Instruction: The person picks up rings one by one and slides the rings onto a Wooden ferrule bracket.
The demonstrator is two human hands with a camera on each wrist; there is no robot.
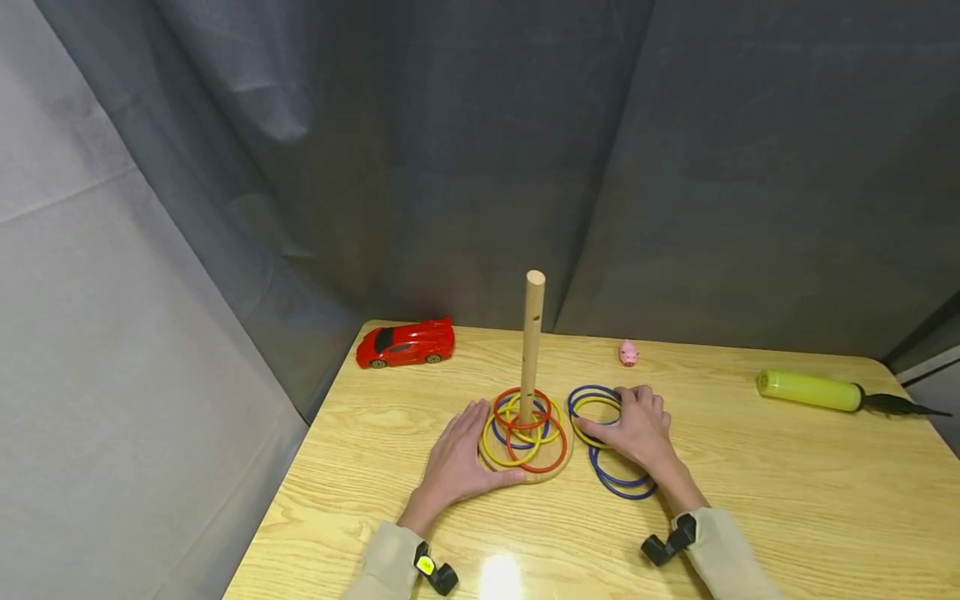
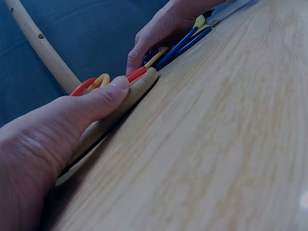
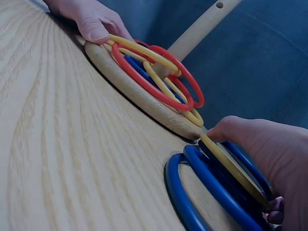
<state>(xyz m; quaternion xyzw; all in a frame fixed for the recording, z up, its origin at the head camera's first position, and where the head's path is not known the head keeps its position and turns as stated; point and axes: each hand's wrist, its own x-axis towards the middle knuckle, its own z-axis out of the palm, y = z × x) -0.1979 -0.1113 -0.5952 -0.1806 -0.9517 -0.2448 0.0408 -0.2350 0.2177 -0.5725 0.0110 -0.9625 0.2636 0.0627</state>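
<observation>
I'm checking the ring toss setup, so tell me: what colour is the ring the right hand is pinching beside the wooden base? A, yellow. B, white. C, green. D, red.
A: the right hand pinches a yellow ring lying over the blue rings on the table, just beside the wooden base, while the left hand rests on the base's other side.

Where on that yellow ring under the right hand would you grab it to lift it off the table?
Probably pinch the yellow ring at its thin rim on the side toward the peg base, coming from above. It lies nearly flat on blue rings, so its raised edge, where the right hand already touches it, gives the fingers room.
</observation>
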